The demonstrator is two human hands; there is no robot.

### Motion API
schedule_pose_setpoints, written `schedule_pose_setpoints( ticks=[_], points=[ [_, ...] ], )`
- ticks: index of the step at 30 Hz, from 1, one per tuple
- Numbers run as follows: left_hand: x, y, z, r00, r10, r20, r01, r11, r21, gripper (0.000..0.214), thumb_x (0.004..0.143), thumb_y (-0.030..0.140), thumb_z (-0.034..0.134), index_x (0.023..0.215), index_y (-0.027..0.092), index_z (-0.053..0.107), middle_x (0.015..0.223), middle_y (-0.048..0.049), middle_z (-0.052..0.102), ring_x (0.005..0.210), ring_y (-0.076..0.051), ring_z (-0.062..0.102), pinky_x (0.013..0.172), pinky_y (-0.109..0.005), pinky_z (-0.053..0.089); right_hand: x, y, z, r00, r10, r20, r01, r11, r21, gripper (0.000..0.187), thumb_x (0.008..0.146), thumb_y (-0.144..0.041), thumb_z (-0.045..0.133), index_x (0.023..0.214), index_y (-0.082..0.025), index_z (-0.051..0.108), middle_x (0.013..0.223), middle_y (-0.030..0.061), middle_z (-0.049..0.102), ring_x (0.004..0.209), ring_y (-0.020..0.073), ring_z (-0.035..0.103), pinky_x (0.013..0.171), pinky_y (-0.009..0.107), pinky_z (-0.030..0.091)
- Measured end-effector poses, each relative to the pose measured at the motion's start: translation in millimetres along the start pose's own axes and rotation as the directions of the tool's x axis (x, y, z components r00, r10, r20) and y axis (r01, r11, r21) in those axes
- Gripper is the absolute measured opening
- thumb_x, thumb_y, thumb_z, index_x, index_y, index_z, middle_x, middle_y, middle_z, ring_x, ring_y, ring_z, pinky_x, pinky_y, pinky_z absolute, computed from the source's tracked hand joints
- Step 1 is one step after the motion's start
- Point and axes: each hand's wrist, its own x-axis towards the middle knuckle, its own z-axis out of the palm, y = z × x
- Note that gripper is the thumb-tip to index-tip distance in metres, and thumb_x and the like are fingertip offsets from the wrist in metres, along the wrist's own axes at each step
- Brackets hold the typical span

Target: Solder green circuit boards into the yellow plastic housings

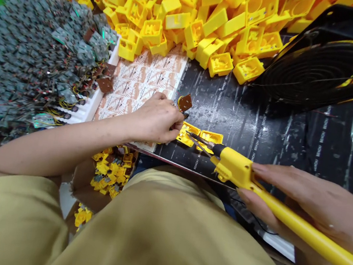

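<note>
My left hand (155, 119) rests over a printed paper sheet (140, 81), its fingertips pinching a small brown circuit board (185, 103) at the sheet's right edge. Just below those fingers, two yellow plastic housings (200, 136) lie on a black mat (239, 114). My right hand (312, 199) grips a yellow soldering iron (239, 169). The iron's thin metal tip (194, 141) reaches over the nearer housing, and I cannot tell whether it touches. My left fingers hide part of that housing.
A large heap of yellow housings (183, 18) fills the top. A pile of grey-green circuit boards with wires (34, 61) lies left, beside a white tray edge (93, 102). A black coiled object (314, 71) stands upper right. A cardboard box of yellow parts (108, 175) sits below my left forearm.
</note>
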Motion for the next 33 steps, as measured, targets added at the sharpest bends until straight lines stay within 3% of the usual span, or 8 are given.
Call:
schedule_pose_setpoints(
  ticks=[4,6,11,16,19,23,29,33],
  points=[
    [0.6,3.0,1.7,0.998,-0.031,0.058,0.030,1.000,0.005,0.016,0.080,0.023,0.055,0.076,0.020,0.071,0.073,-0.0019,0.072,0.077,-0.019,0.063,0.090,-0.038,0.036,4.7,8.4,2.4,0.981,-0.195,0.020,0.193,0.978,0.076,0.007,0.089,-0.022,0.066,0.090,-0.020,0.060,0.073,0.0006,0.069,0.065,0.0105,0.068,0.061,0.017,0.058],
    [0.1,2.6,3.3,0.999,-0.019,0.029,0.019,1.000,0.000,0.017,0.080,0.024,0.055,0.076,0.019,0.071,0.074,-0.0024,0.072,0.077,-0.019,0.062,0.090,-0.039,0.036,5.1,13.3,4.8,0.962,-0.274,0.022,0.272,0.960,0.063,0.010,0.092,-0.026,0.063,0.085,-0.020,0.057,0.070,0.0005,0.068,0.062,0.0094,0.067,0.059,0.017,0.058],
    [-1.6,1.9,9.9,0.997,0.039,-0.060,-0.037,0.999,0.032,0.019,0.082,0.024,0.052,0.076,0.019,0.069,0.074,-0.0028,0.070,0.077,-0.019,0.061,0.089,-0.039,0.037,7.6,18.9,9.6,0.964,-0.261,0.044,0.258,0.964,0.067,0.012,0.092,-0.029,0.063,0.083,-0.023,0.057,0.073,-0.0010,0.069,0.066,0.0104,0.069,0.064,0.020,0.060],
    [-3.4,6.9,14.1,0.990,0.081,-0.116,-0.061,0.984,0.166,0.022,0.082,0.024,0.049,0.074,0.017,0.068,0.072,-0.0059,0.069,0.081,-0.023,0.062,0.085,-0.041,0.039,18.8,11.7,9.1,0.922,-0.382,0.062,0.381,0.924,0.025,0.011,0.086,-0.022,0.071,0.084,-0.018,0.060,0.073,0.0015,0.071,0.065,0.0111,0.069,0.062,0.019,0.060],
    [-4.2,8.8,15.7,0.986,0.096,-0.135,-0.067,0.977,0.201,0.022,0.082,0.024,0.048,0.074,0.016,0.067,0.073,-0.0074,0.069,0.082,-0.025,0.062,0.083,-0.041,0.040,16.8,7.0,2.1,0.930,-0.355,0.098,0.356,0.935,0.014,0.014,0.082,-0.019,0.074,0.088,-0.018,0.061,0.076,0.0012,0.071,0.069,0.0119,0.070,0.068,0.022,0.061],
    [-4.8,7.7,17.3,0.981,0.111,-0.159,-0.076,0.974,0.212,0.022,0.083,0.024,0.048,0.073,0.016,0.067,0.072,-0.0079,0.069,0.081,-0.025,0.062,0.081,-0.041,0.040,3.3,11.9,-8.3,0.973,-0.206,0.100,0.209,0.978,-0.026,0.014,0.081,-0.022,0.075,0.087,-0.024,0.062,0.080,-0.0002,0.071,0.073,0.0127,0.070,0.071,0.025,0.061],
    [-5.0,5.6,17.6,0.980,0.113,-0.161,-0.077,0.974,0.214,0.021,0.081,0.025,0.049,0.072,0.017,0.066,0.071,-0.0065,0.069,0.080,-0.024,0.062,0.081,-0.041,0.041,-0.2,29.4,-6.5,0.974,-0.207,0.088,0.208,0.978,-0.006,0.007,0.088,-0.025,0.067,0.090,-0.025,0.061,0.079,0.0004,0.070,0.070,0.0122,0.068,0.065,0.025,0.060],
    [-4.6,6.0,15.8,0.982,0.113,-0.149,-0.078,0.971,0.225,0.021,0.081,0.025,0.049,0.072,0.017,0.066,0.071,-0.0065,0.069,0.080,-0.024,0.062,0.081,-0.040,0.041,-2.4,33.3,-10.3,0.974,-0.223,0.042,0.222,0.975,0.029,0.040,0.081,-0.028,0.076,0.119,-0.028,0.061,0.090,0.0012,0.073,0.072,0.0149,0.070,0.057,0.024,0.059]
  ],
)
